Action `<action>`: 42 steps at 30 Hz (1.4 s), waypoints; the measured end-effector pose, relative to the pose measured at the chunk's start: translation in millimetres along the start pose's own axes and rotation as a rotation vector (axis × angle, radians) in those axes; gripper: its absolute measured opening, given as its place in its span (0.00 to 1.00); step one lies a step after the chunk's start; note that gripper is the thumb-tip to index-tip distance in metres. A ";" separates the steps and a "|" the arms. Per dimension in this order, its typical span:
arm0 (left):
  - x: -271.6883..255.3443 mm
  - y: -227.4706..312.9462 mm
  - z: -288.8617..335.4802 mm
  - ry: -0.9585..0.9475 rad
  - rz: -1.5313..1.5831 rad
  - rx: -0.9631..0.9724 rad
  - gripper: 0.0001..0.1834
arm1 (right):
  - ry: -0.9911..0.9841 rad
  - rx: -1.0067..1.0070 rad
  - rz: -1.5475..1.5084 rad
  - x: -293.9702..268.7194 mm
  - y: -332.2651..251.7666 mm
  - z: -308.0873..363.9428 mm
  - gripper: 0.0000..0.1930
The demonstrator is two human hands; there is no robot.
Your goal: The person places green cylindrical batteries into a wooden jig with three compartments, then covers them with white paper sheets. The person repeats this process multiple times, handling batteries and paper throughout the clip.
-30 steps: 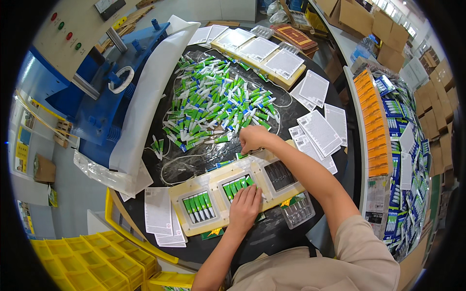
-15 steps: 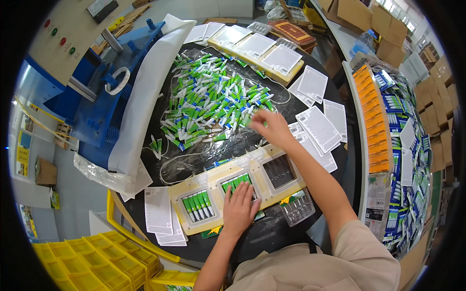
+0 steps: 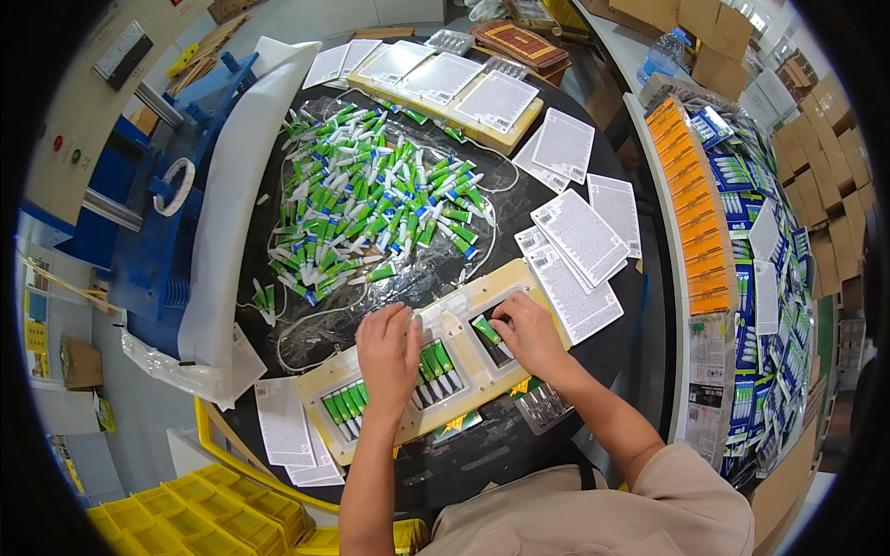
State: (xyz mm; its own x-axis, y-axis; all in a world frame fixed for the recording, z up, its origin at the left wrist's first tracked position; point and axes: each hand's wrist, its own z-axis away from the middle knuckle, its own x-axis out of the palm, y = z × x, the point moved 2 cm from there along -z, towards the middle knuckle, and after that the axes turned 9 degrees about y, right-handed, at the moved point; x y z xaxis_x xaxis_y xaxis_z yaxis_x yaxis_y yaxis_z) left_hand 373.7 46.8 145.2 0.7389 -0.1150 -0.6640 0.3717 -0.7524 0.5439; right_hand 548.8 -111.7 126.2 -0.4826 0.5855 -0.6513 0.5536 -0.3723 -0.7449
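A cream frame [image 3: 443, 419] with three windows lies across the near side of the round black table. Green tubes with white caps fill its left window [image 3: 347, 408]; several more lie side by side in the middle window [image 3: 436, 372]. My right hand [image 3: 530, 335] pinches a small green tube [image 3: 486, 328] at the right window, thumb and fingertips closed on it. Over the frame, between left and middle windows, my left hand [image 3: 386, 347] reaches with loosely bent fingers, thumb apart, near the far edge. Beyond lies a heap of green-and-white tubes [image 3: 371, 199].
White printed cards [image 3: 579, 236] lie in stacks at right, others [image 3: 283, 422] at left. A second frame [image 3: 505, 137] with cards stands at the back. A clear blister tray [image 3: 542, 408] touches the near edge. A blue machine [image 3: 158, 250] flanks the left; packed goods [image 3: 769, 306] line the right.
My right hand has come from the heap to the right window with a green tube. My left hand has left the middle window's tubes and moved up and left. The view has shifted slightly.
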 end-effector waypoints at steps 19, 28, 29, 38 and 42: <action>35.7 -71.5 -76.6 -0.071 -0.175 -0.016 0.10 | 0.197 -0.229 0.116 6.7 3.1 -119.0 0.12; 115.3 -32.4 -121.4 -0.238 -0.281 0.088 0.13 | -0.087 -0.010 0.236 71.1 32.3 -186.9 0.19; 124.7 -31.7 -123.7 -0.279 -0.322 0.094 0.13 | -0.108 0.016 0.228 69.8 35.6 -190.9 0.18; 67.7 31.1 -55.2 -0.025 0.126 0.026 0.13 | -0.095 -0.105 -0.292 -34.0 49.7 -129.8 0.11; 47.2 97.8 30.2 -0.136 -0.068 0.421 0.21 | -0.127 0.245 -0.610 -74.6 64.4 -46.1 0.08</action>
State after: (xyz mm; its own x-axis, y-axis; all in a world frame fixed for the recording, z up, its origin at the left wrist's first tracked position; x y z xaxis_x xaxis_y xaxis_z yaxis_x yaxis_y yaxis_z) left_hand 428.0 -51.8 151.6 0.6293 -0.1194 -0.7680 0.1345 -0.9565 0.2589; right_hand 651.7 -146.2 133.5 -0.7450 0.6589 -0.1040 -0.0064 -0.1629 -0.9866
